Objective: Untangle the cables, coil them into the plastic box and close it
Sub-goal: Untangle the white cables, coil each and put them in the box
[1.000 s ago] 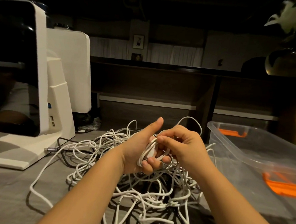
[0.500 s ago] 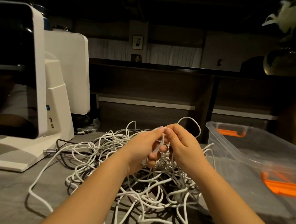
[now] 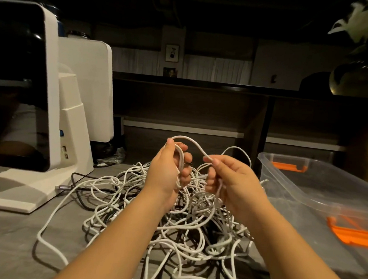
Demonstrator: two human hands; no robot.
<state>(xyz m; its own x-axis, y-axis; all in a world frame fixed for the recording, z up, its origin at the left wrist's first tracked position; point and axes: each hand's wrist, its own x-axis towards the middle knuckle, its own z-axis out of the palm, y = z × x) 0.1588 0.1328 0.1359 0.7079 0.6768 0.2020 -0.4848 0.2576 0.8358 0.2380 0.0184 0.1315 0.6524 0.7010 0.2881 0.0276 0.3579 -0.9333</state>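
while two hands work above the counter (image 3: 11,243), the left hand (image 3: 166,170) has its fingers (image 3: 185,175) curled round a small bundle of white cable loops, thumb up at the top, and the right hand (image 3: 230,181) pinches one white strand between thumb and forefinger, its other fingers curled round more strands below. one strand arches from the left thumb over to the right pinch. the cables (image 3: 184,225) lie in one big tangled heap under and in front of the hands, mostly white, with a few dark ones mixed in; how many there are cannot be told. one white loop trails out to the left near the front edge. one clear box (image 3: 317,190) with orange clips sits open just right of the heap, nothing visible inside it. two white devices stand at the left: one with a dark screen (image 3: 18,86) and one behind it (image 3: 87,86). bare counter shows left of the heap in front of the devices.
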